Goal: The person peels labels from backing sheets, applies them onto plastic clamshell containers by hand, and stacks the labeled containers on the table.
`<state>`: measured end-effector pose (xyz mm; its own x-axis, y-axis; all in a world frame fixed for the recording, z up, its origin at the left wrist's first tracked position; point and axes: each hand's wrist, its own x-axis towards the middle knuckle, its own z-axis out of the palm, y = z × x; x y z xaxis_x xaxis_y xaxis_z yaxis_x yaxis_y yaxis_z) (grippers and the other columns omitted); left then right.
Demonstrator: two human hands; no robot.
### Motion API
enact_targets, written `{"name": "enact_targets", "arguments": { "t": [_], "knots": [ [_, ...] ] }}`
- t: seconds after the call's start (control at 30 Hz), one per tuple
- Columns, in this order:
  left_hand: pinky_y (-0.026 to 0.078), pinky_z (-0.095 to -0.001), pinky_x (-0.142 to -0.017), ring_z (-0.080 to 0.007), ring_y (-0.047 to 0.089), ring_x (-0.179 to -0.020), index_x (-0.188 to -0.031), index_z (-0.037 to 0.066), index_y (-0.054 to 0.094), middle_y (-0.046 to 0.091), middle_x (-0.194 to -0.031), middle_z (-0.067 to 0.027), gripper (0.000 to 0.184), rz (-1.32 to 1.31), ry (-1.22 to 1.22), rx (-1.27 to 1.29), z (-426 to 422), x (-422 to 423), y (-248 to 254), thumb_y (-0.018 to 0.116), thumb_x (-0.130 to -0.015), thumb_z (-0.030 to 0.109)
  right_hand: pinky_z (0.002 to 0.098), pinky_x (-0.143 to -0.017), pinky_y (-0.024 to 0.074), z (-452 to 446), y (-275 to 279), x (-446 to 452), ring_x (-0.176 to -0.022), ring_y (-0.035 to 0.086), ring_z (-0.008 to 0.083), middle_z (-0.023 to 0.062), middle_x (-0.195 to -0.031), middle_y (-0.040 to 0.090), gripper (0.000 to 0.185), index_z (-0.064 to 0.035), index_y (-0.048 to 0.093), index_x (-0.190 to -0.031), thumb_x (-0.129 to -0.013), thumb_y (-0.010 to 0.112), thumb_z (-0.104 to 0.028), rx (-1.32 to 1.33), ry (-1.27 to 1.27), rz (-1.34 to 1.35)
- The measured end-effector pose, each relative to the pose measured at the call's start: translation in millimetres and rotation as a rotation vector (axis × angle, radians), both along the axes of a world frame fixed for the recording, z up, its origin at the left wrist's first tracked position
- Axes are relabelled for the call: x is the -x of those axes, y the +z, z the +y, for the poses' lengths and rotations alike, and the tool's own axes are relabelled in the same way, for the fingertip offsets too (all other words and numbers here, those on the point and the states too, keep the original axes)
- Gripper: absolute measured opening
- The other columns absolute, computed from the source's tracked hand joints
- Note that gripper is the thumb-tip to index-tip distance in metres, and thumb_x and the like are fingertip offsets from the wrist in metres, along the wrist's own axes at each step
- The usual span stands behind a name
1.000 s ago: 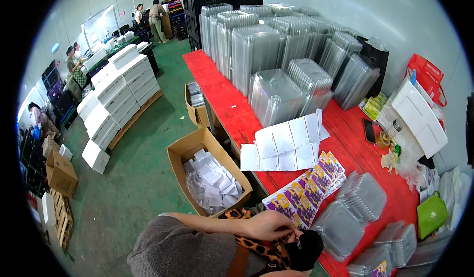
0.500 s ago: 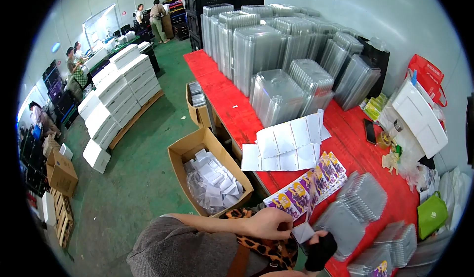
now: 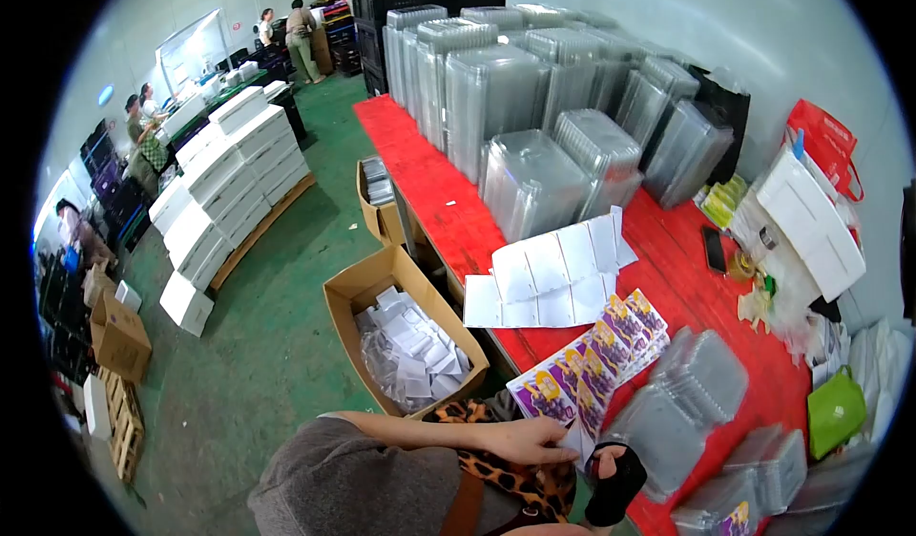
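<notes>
My left hand (image 3: 532, 441), bare and with fingers pressed together, pinches the near end of a strip of purple, yellow and white printed labels (image 3: 587, 378). The strip fans out over the red table's edge, its pieces overlapping. My right hand (image 3: 615, 479) wears a black fingerless glove and curls its fingers around the same end, close to my left fingertips. A small pale piece (image 3: 577, 438) shows between both hands. Clear plastic clamshell boxes (image 3: 658, 436) lie just right of the gloved hand. Behind the strip are white label sheets (image 3: 549, 273).
Tall stacks of clear clamshells (image 3: 496, 92) stand along the red table (image 3: 472, 240). Below its left edge, a cardboard box (image 3: 348, 316) holds white paper pieces. A phone (image 3: 714, 252) and bags are at right. White boxes (image 3: 229, 168) sit on a pallet; people work far left.
The white square between my hands has turned and now shows only as a pale sliver. My left fingers have straightened and lowered. A printed strip end now reaches down to my hands.
</notes>
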<state>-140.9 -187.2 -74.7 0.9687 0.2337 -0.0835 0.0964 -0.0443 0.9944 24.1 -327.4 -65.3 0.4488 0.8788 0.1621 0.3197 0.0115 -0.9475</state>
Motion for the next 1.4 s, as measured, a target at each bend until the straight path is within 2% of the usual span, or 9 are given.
{"name": "enact_targets", "arguments": {
  "t": [0.1,0.2,0.3,0.5,0.57,0.7,0.87,1.2,1.4],
  "knots": [
    [0.053,-0.0295,-0.063,-0.0129,0.068,-0.070,-0.092,-0.002,0.068,0.069,-0.073,-0.0076,0.033,-0.023,0.066,0.063,-2.8,-3.4,-6.9,0.055,-0.102,0.026,0.0351,-0.074,0.0510,-8.4,15.9,-3.6,-0.078,0.065,0.0267,0.0120,-0.086,0.067,0.025,-0.0030,0.072,-0.096,-0.076,0.081,-0.015,-0.011,0.088,-0.146],
    [0.054,-0.0288,-0.075,-0.0113,0.068,-0.082,-0.114,0.002,0.066,0.074,-0.097,-0.0086,0.023,-0.087,0.045,-0.038,3.5,-8.3,32.0,0.051,-0.103,0.014,0.0380,-0.067,0.0493,-7.6,19.3,-0.2,-0.075,0.063,0.0308,0.0124,-0.084,0.066,0.025,-0.0072,0.072,-0.100,-0.079,0.079,-0.019,-0.042,0.029,-0.495],
    [0.052,-0.0377,-0.077,-0.0354,0.067,-0.088,-0.106,0.005,0.067,0.069,-0.096,-0.0175,0.016,-0.062,0.096,-0.336,-2.9,-7.5,21.0,0.057,-0.097,0.013,0.0385,-0.062,0.0487,-17.1,8.7,-2.8,-0.070,0.062,0.0310,0.0122,-0.080,0.065,0.015,-0.0064,0.072,-0.098,-0.084,0.072,-0.010,-0.023,-0.030,-0.547],
    [0.051,-0.0300,-0.070,-0.0139,0.065,-0.075,-0.104,-0.005,0.065,0.072,-0.084,-0.0098,0.021,0.155,0.143,-0.052,-17.0,-4.5,2.7,0.054,-0.102,0.013,0.0295,-0.064,0.0502,-43.5,18.4,-14.0,-0.073,0.065,0.0191,0.0096,-0.085,0.069,0.018,-0.0020,0.072,-0.100,-0.084,0.074,-0.009,0.076,-0.186,0.013],
    [0.051,-0.0288,-0.069,-0.0128,0.065,-0.074,-0.110,-0.006,0.064,0.073,-0.085,-0.0093,0.024,0.177,0.168,-0.003,-14.3,-1.5,-4.5,0.052,-0.103,0.014,0.0296,-0.070,0.0523,-53.6,13.8,-34.7,-0.079,0.068,0.0199,0.0122,-0.089,0.072,0.015,0.0008,0.073,-0.098,-0.085,0.072,-0.006,-0.181,-0.359,0.245],
    [0.049,-0.0258,-0.062,-0.0108,0.063,-0.068,-0.105,-0.006,0.065,0.071,-0.081,-0.0073,0.027,0.121,0.208,0.052,-7.8,0.4,5.7,0.049,-0.105,0.015,0.0307,-0.078,0.0539,-60.1,31.9,-74.2,-0.088,0.070,0.0219,0.0133,-0.098,0.073,0.019,-0.0010,0.074,-0.099,-0.080,0.073,0.003,-0.326,-0.650,-0.519],
    [0.046,-0.0227,-0.055,-0.0084,0.059,-0.063,-0.104,-0.005,0.064,0.067,-0.074,-0.0061,0.027,0.129,0.189,0.159,-1.0,5.0,-3.5,0.048,-0.106,0.017,0.0406,-0.082,0.0574,-53.5,14.4,-113.2,-0.093,0.070,0.0323,0.0146,-0.100,0.072,0.024,-0.0039,0.073,-0.098,-0.075,0.077,-0.001,-0.227,-0.281,-1.147],
    [0.051,-0.0235,-0.053,-0.0157,0.068,-0.075,-0.120,-0.007,0.058,0.069,-0.099,-0.0132,0.025,0.186,0.125,0.265,0.8,3.6,1.4,0.048,-0.105,0.012,0.0420,-0.083,0.0574,-43.7,-3.1,-115.1,-0.096,0.069,0.0332,0.0156,-0.104,0.071,0.030,-0.0031,0.069,-0.105,-0.075,0.073,-0.003,-0.133,-0.171,-1.149],
    [0.061,-0.0339,-0.079,-0.0255,0.072,-0.096,-0.118,-0.008,0.060,0.071,-0.102,-0.0204,0.028,0.043,0.252,0.386,-11.4,-3.6,-2.5,0.048,-0.104,0.012,0.0397,-0.085,0.0574,-40.3,-10.6,-115.4,-0.102,0.068,0.0323,0.0153,-0.108,0.070,0.028,-0.0048,0.069,-0.108,-0.079,0.071,-0.004,0.018,-0.052,-1.069]
  ]
}}
